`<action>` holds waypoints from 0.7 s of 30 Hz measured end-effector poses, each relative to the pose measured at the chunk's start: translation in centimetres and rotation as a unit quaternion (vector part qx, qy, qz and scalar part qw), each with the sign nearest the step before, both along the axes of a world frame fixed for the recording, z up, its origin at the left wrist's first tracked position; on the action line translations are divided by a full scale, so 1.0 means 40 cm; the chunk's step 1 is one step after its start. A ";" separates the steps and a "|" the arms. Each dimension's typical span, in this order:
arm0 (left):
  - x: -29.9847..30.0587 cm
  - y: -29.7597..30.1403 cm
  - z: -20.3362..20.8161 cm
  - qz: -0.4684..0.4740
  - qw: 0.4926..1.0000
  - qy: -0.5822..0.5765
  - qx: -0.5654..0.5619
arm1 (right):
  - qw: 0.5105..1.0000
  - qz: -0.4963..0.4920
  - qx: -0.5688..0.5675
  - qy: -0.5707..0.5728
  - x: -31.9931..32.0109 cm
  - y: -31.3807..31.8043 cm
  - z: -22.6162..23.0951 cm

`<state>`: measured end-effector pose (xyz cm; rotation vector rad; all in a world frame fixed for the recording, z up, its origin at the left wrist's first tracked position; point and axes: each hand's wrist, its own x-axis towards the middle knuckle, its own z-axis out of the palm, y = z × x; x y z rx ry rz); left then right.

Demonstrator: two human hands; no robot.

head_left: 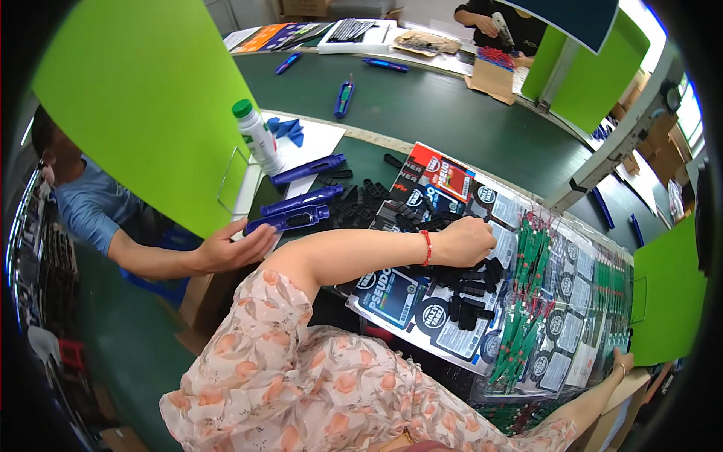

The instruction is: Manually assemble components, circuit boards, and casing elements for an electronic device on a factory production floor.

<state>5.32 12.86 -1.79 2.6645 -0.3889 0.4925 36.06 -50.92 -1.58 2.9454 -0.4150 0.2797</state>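
Observation:
My left hand (463,242), a red bracelet at its wrist, reaches across the work surface with its fingers curled together. Whatever those fingers hold is hidden. Beneath and beside it lie loose small black plastic parts (471,294), spread over printed sheets (399,297). Just right of it are narrow green circuit boards (531,260) with red wires, piled in a long row. At the far right, my right hand (621,361) rests by the edge of more green boards (610,286); its fingers are too small and partly hidden to judge.
At left a co-worker's hand (233,248) is beside blue plastic housings (294,215). A white bottle with a green cap (257,135) stands behind them. Blue pen-like devices (344,98) lie on the green belt (301,87). Bright green panels (151,98) flank the station. Another person works across.

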 end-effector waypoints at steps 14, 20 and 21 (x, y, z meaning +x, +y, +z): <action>-0.533 0.337 0.091 0.342 0.929 -0.103 -0.092 | 0.998 0.049 0.007 0.026 -0.076 -0.062 0.074; -0.559 0.567 -0.011 0.405 0.912 -0.050 0.048 | 0.965 0.231 0.013 -0.120 -0.019 0.215 0.143; -0.564 0.582 -0.016 0.425 0.903 -0.006 0.068 | 0.935 0.301 0.015 -0.189 -0.036 0.377 0.123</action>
